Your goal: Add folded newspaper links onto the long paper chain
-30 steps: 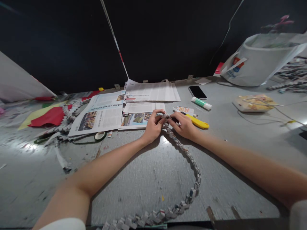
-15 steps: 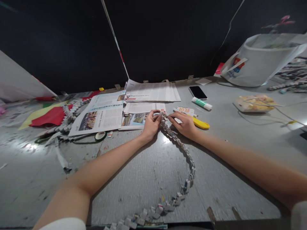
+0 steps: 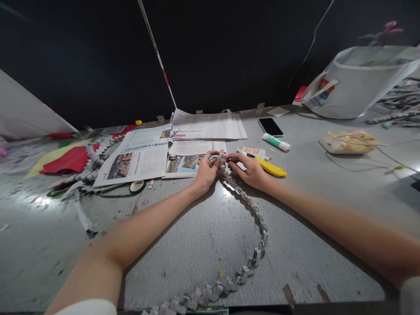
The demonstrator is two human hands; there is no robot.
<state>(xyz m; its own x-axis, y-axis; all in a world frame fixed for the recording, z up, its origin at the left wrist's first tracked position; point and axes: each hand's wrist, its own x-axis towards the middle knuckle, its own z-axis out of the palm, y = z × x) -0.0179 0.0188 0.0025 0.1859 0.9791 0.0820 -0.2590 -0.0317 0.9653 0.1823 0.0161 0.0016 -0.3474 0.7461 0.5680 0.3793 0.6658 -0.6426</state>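
Observation:
A long chain of folded newspaper pieces [image 3: 256, 210] curves over the grey table from between my hands down to the front edge. Its far end is pinched in the fingers of my left hand [image 3: 207, 171]. On the other side of that end, my right hand [image 3: 248, 169] has its thumb and fingers closed against the folded paper. Just behind my right hand lies a yellow cutter [image 3: 273, 168], beside a small printed paper [image 3: 254, 151].
Newspaper sheets [image 3: 141, 153] and a white paper stack [image 3: 206, 124] lie behind my hands. At right are a phone [image 3: 271, 127], a glue stick [image 3: 276, 142], a yellow packet [image 3: 349, 142] and a white bag [image 3: 354, 87]. Green tape [image 3: 137, 187] and red paper [image 3: 67, 161] lie left.
My right hand has shifted slightly left and its fingers have closed in on the chain's end. More of the yellow cutter shows behind it.

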